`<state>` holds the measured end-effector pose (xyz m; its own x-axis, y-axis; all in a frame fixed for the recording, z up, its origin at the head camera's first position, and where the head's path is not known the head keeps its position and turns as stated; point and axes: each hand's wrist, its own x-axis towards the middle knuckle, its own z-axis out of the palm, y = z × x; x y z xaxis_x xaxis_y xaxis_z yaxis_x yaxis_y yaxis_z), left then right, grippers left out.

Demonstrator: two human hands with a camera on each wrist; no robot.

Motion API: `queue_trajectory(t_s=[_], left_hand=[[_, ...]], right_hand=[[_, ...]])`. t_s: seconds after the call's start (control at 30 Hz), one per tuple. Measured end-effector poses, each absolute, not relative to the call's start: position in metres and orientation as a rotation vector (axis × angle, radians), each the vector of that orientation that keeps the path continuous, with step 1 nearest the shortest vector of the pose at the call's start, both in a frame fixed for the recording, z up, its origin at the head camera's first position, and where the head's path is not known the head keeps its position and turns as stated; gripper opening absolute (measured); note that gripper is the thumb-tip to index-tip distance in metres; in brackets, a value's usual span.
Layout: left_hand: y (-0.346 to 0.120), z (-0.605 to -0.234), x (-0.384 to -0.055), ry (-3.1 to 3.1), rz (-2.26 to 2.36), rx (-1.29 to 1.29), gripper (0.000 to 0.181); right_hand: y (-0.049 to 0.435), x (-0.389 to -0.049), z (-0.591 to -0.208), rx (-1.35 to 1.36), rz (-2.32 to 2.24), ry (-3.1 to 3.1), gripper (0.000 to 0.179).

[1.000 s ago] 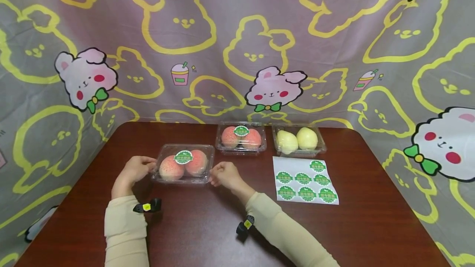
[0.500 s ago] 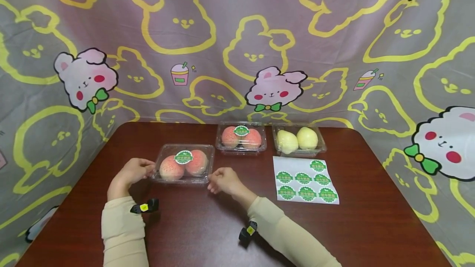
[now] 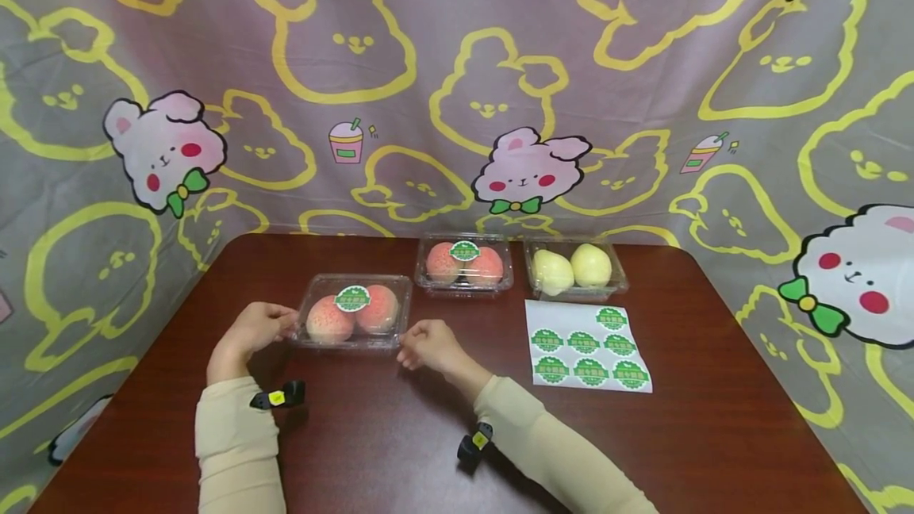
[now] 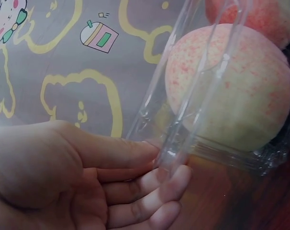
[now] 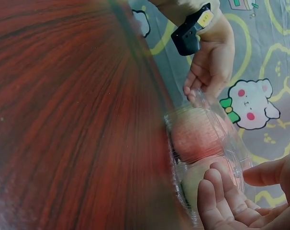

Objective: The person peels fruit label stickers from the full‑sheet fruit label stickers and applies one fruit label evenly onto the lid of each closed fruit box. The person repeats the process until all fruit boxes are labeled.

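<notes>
A clear plastic box of two pink peaches [image 3: 355, 325], with a round green-and-white sticker [image 3: 352, 298] on its lid, sits left of centre on the table. My left hand [image 3: 251, 331] pinches its left rim, thumb above and fingers below, as the left wrist view shows. At the front right corner, my right hand [image 3: 432, 347] holds the rim between thumb and fingers; the exact contact is partly hidden behind the fingers in the right wrist view. Through the clear wall in the left wrist view I see one peach [image 4: 228, 86] close up.
Behind stand a second stickered box of peaches [image 3: 464, 280] and a box of two pale yellow fruits [image 3: 574, 272] with no sticker visible. A white sheet [image 3: 571, 320] with several green stickers lies to the right. A patterned curtain [image 3: 414, 101] surrounds the brown table [image 3: 385, 435].
Both hands have shifted slightly; the right hand's fingers have slid a little left and toward the front at the box corner. The near peach box has moved very slightly away.
</notes>
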<state>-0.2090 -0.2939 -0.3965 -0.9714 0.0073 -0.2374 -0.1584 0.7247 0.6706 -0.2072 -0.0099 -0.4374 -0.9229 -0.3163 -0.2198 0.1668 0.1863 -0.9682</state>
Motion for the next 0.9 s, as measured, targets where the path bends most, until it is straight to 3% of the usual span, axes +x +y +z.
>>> queue_trajectory(t_s=[0.67, 0.9], left_hand=[[-0.281, -0.414, -0.223, 2.809, 1.250, -0.347, 0.032], [-0.288, -0.413, -0.219, 2.723, 1.295, -0.289, 0.039]], right_hand=[[-0.017, -0.228, -0.439, -0.069, -1.874, 2.129, 0.020], [-0.017, -0.226, -0.433, -0.037, -1.871, 2.115, 0.020]])
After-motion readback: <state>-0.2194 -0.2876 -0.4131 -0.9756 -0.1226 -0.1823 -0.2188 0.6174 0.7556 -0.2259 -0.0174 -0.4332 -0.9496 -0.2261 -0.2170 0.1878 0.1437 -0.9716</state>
